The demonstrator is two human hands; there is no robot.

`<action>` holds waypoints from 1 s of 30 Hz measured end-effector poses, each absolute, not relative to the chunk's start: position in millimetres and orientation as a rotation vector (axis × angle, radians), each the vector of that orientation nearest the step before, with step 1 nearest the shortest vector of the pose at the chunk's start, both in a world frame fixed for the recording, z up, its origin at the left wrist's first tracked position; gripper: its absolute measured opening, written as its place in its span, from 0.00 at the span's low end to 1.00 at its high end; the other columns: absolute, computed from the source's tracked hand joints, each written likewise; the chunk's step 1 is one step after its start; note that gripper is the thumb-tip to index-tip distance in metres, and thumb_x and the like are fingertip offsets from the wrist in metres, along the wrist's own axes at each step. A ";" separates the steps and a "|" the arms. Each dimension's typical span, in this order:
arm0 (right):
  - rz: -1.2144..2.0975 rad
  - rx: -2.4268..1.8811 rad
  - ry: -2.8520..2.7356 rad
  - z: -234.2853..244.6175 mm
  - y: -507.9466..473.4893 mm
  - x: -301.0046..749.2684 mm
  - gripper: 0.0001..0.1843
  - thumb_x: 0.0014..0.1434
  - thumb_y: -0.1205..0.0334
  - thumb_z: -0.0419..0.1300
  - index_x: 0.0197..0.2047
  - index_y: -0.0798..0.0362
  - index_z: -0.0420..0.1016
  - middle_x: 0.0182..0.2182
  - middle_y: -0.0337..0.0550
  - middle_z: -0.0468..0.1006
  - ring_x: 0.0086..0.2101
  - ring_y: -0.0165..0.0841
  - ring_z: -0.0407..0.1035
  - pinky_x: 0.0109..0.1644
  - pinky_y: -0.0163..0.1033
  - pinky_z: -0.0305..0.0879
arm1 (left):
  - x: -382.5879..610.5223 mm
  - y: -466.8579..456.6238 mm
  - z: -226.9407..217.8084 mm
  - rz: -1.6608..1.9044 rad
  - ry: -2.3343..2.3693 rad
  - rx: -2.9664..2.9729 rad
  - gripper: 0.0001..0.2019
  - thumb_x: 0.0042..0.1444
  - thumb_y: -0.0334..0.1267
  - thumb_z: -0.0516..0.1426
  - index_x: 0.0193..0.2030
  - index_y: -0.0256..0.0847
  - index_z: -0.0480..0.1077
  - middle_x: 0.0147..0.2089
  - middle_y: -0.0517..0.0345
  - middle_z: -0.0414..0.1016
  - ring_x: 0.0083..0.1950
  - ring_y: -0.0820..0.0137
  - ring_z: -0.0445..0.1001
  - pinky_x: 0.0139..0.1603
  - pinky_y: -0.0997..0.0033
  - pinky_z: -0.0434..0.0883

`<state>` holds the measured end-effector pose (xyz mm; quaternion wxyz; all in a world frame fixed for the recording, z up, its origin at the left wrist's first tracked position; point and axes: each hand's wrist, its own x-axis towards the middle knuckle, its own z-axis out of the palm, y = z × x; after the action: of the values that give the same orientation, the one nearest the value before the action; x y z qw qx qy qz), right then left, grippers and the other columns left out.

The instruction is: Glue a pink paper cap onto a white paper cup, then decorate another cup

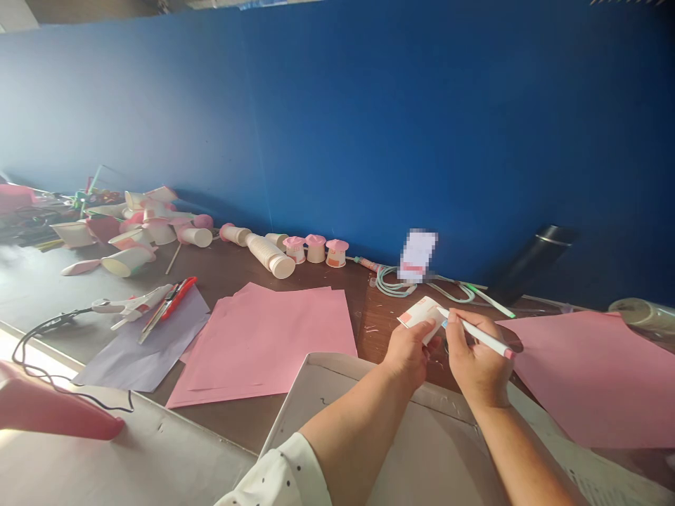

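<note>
My left hand (407, 353) is closed on a small white paper cup (422, 313) with an orange patch, held on its side above the brown table. My right hand (474, 358) pinches a white pen (479, 336) with a pink end, and its tip touches the cup. Both hands hover over the far edge of a white cardboard tray (337, 379) just in front of me.
Pink paper sheets (274, 337) lie at centre and another pink sheet (590, 372) at right. A glue gun (131, 306) and red-handled scissors (171, 299) rest on grey paper. Stacked and scattered cups (268, 254) line the blue wall, beside a black bottle (532, 263).
</note>
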<state>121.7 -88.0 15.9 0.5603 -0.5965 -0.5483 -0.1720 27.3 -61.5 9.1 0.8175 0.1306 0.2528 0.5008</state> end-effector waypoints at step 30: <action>-0.474 -1.428 -1.307 15.6 -87.7 120.5 0.14 0.64 0.53 0.60 0.38 0.55 0.80 0.33 0.50 0.84 0.34 0.40 0.79 0.36 0.41 0.72 | 29.2 -59.9 4.2 1.063 0.522 0.287 0.22 0.39 0.33 0.70 0.44 0.39 0.76 0.49 0.50 0.80 0.48 0.63 0.76 0.43 0.70 0.71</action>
<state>120.5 -87.7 15.6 0.5431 -0.6016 -0.5507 -0.1997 29.2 -59.9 4.2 0.8202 0.1348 0.2450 0.4990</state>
